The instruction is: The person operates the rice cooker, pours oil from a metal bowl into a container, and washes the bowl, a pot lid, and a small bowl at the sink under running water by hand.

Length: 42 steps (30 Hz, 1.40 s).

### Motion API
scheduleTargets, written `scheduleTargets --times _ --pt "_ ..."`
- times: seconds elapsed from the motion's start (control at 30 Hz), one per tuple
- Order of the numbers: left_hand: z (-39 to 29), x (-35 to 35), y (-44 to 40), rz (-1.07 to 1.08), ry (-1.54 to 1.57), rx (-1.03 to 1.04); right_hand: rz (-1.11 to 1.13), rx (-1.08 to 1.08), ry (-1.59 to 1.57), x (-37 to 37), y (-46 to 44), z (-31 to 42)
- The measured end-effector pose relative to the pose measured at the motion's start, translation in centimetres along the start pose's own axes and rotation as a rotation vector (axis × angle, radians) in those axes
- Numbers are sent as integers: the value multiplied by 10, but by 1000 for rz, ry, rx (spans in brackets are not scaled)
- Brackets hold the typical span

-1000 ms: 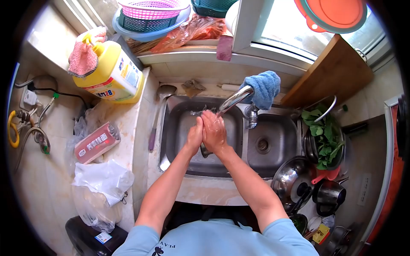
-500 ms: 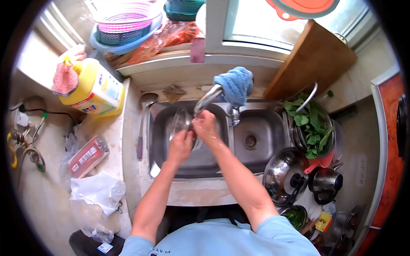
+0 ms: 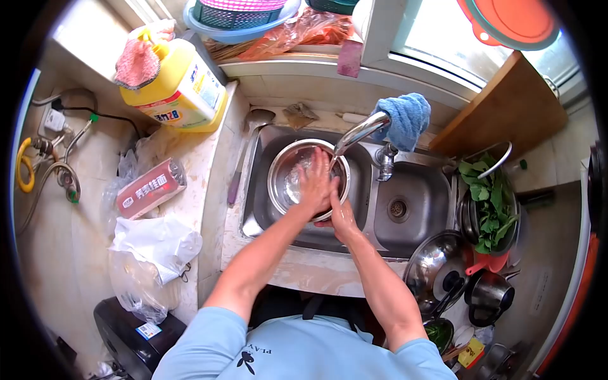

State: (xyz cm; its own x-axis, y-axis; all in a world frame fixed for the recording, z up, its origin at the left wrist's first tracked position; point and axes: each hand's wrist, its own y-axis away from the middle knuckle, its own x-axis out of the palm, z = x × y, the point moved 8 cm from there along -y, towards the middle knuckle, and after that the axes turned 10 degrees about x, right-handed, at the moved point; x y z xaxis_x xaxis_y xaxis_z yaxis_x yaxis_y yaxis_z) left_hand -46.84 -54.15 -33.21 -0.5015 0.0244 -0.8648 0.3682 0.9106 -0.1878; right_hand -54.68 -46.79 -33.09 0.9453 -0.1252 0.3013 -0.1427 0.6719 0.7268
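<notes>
A round metal bowl sits in the left basin of the steel sink, under the curved faucet. Inside the bowl lies my left hand, its fingers stretched out against the inner wall. My right hand is at the bowl's near right rim, its fingers partly under the bowl, and it grips the edge. Water runs from the spout onto the bowl and hands. A blue cloth hangs over the faucet's body.
Right of the sink stand a pot of leafy greens, a metal lid and a small dark pot. A cutting board leans behind. To the left are a yellow jug, a noodle pack and a ladle.
The bowl, tilted on its side half a second ago, now faces up in the basin. My left hand has moved into it, and my right hand has lowered to its near rim.
</notes>
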Motion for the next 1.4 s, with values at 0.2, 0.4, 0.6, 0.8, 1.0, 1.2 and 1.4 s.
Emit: scheduleTargets --times 0.2,0.4,0.6,0.8,1.0,1.2,1.4 --pt "-42 -29 43 491 490 140 -347 -467 428 -34 2 68" --pt "4 -72 -4 94 -311 327 -321 -449 372 -16 45 80" --pt "-43 -13 -31 -406 770 169 -385 -514 453 13 63 99" --pt "-23 -8 29 352 169 407 -288 -379 432 -46 35 92" --pt "-48 -52 -14 103 -25 682 -81 215 371 -44 25 49" --pt "-84 -35 -39 85 57 1027 69 337 334 -35 36 55" --pt "36 -39 -61 210 -151 22 -183 80 279 -52 37 54"
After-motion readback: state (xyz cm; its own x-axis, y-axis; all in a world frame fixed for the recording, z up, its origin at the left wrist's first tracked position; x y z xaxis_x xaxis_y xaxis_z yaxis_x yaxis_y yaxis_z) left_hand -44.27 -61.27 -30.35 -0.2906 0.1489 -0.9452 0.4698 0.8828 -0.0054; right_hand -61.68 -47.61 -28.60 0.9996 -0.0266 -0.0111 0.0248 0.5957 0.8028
